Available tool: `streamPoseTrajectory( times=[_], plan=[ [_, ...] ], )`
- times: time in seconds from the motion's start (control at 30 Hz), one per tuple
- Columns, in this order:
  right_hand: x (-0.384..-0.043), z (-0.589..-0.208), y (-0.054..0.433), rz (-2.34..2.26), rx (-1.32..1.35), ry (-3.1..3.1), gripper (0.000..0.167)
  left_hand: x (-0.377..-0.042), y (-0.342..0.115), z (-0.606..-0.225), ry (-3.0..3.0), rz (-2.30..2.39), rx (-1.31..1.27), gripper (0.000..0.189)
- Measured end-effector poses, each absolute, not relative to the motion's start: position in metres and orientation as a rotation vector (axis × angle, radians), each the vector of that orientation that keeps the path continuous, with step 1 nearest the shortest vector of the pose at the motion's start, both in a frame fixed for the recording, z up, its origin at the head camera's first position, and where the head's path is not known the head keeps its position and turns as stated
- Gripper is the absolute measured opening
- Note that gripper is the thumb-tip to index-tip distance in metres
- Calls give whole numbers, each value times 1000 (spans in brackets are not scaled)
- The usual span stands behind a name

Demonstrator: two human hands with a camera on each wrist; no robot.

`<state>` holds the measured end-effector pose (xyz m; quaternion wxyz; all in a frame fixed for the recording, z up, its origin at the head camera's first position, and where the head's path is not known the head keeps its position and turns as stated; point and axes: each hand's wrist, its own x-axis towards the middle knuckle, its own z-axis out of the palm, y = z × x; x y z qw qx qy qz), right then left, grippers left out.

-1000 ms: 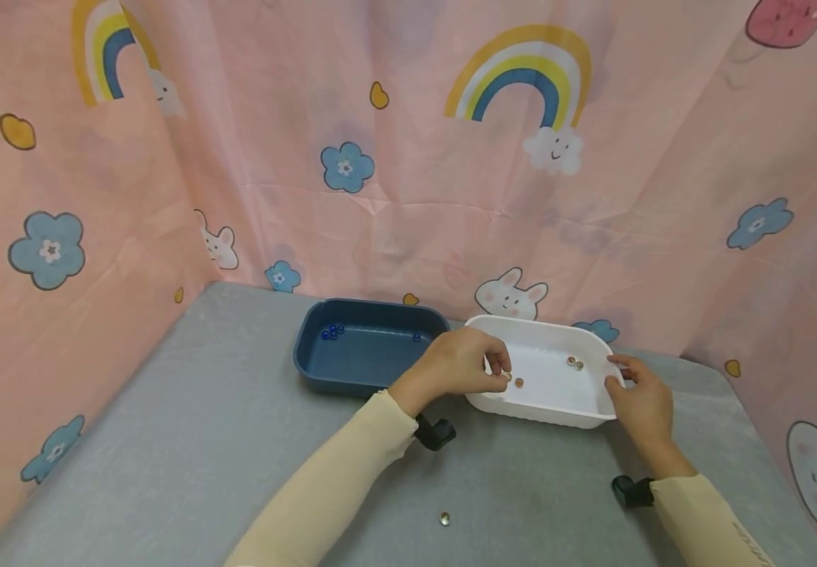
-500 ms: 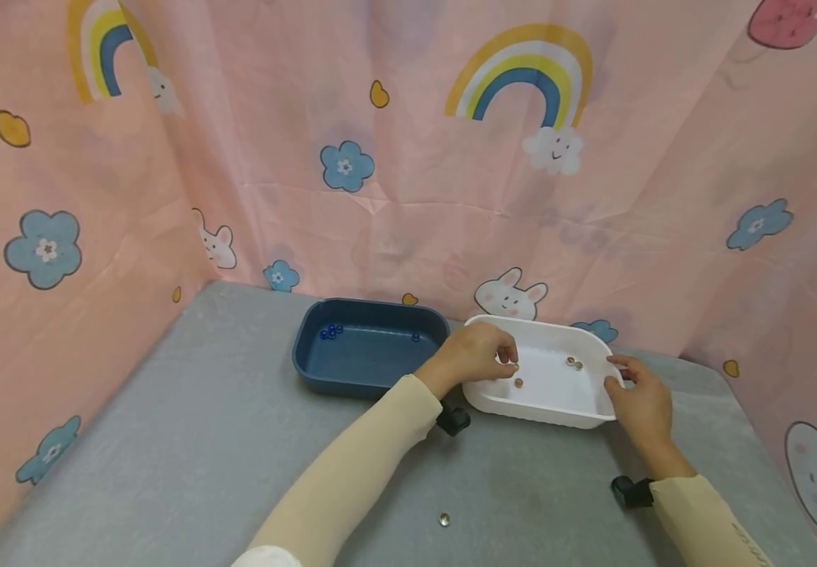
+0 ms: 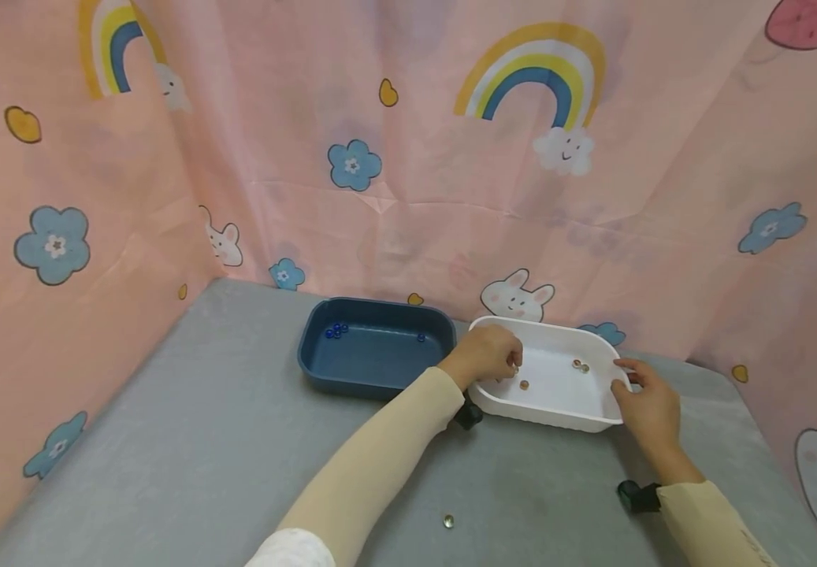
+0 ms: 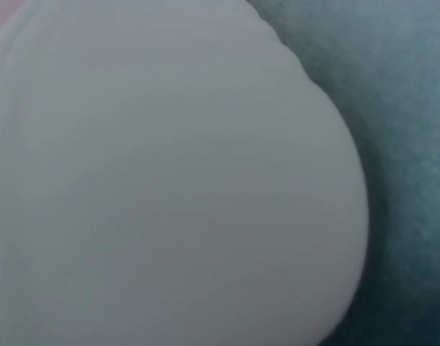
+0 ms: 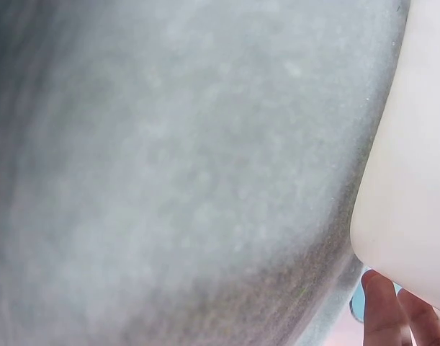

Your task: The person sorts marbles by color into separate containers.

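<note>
In the head view my left hand (image 3: 488, 354) reaches over the left part of a white tray (image 3: 550, 417). Its fingertips pinch a small pale marble (image 3: 516, 370), mostly hidden by the fingers. An amber marble (image 3: 525, 385) lies just below that hand, inside the tray. Further right, a reddish marble (image 3: 577, 364) and a paler marble (image 3: 584, 368) sit side by side. My right hand (image 3: 651, 405) grips the tray's right end, thumb and fingers at the rim. Its fingers (image 5: 384, 310) show against the white tray wall (image 5: 414, 173) in the right wrist view.
A dark blue tray (image 3: 373, 389) stands left of the white one, with several blue marbles (image 3: 337, 331) at its left and another blue marble (image 3: 421, 338) at its right. A single clear marble (image 3: 448, 521) lies on the grey table (image 3: 188, 441). Pink printed cloth (image 3: 436, 236) hangs behind.
My left hand has moved rightward over the white tray, and its fingertips have dipped lower inside it over the last half second. The right hand keeps its grip. The head view has shifted slightly.
</note>
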<state>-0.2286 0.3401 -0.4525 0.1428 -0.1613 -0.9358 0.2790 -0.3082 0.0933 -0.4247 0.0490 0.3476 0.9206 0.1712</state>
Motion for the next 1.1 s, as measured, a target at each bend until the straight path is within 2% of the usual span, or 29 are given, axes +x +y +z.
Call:
streamPoseTrajectory(
  times=[0.53, 0.9, 1.1],
  plan=[
    [-230, -453, 339, 805, -494, -2695, 39, -311, 108, -429, 2842, 324, 1008, 8],
    [-229, -451, 339, 795, -482, -2692, 39, -311, 108, -429, 2812, 319, 1036, 2],
    [-229, -452, 340, 797, -482, -2686, 39, -310, 102, -425, 2772, 347, 1048, 9]
  ],
)
